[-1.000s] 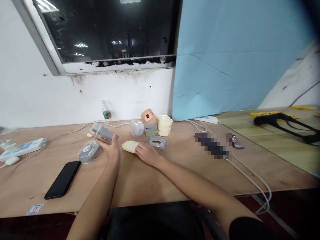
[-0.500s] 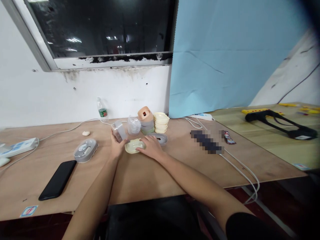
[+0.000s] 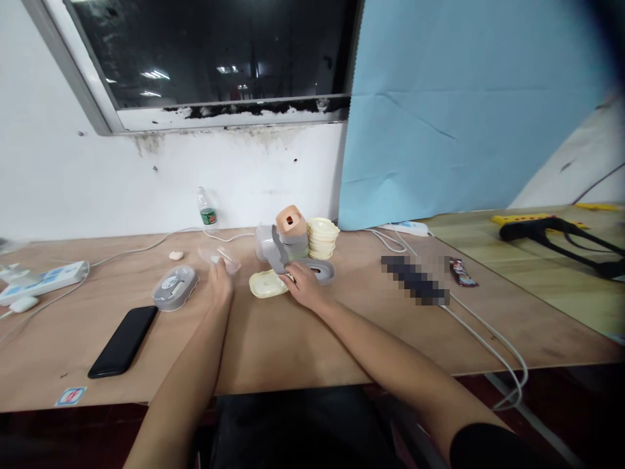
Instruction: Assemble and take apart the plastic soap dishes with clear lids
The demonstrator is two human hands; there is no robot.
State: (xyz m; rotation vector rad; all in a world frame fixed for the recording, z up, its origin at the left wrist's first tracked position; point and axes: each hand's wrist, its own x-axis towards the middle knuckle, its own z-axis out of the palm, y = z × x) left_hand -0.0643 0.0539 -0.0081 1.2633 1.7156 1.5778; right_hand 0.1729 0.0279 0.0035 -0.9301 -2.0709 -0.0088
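Note:
My left hand point(image 3: 219, 283) is closed on a clear plastic cover point(image 3: 230, 262), blurred by motion, held just above the table. My right hand point(image 3: 303, 285) pinches a thin grey plastic piece point(image 3: 278, 251) that stands tilted up from the fingers. Just beneath and left of those fingers lies a shallow cream tray point(image 3: 266, 285). Behind my right hand sits a grey oval part point(image 3: 325, 270) with a dark slot. Farther back are a peach part point(image 3: 291, 221) on top of grey ones, a stack of cream trays point(image 3: 322, 238) and clear covers point(image 3: 265, 242).
A grey case with a clear top point(image 3: 176, 288) and a black phone point(image 3: 123, 342) lie to the left. Behind stands a plastic bottle point(image 3: 207, 208) by the wall. White power strips point(image 3: 49, 283) and cables edge the table. A snack wrapper point(image 3: 463, 272) lies right.
The clear cover and grey piece, together in my left hand before, are apart: the cover stays in my left hand, moved left; my right hand has left the cream tray and holds the grey piece.

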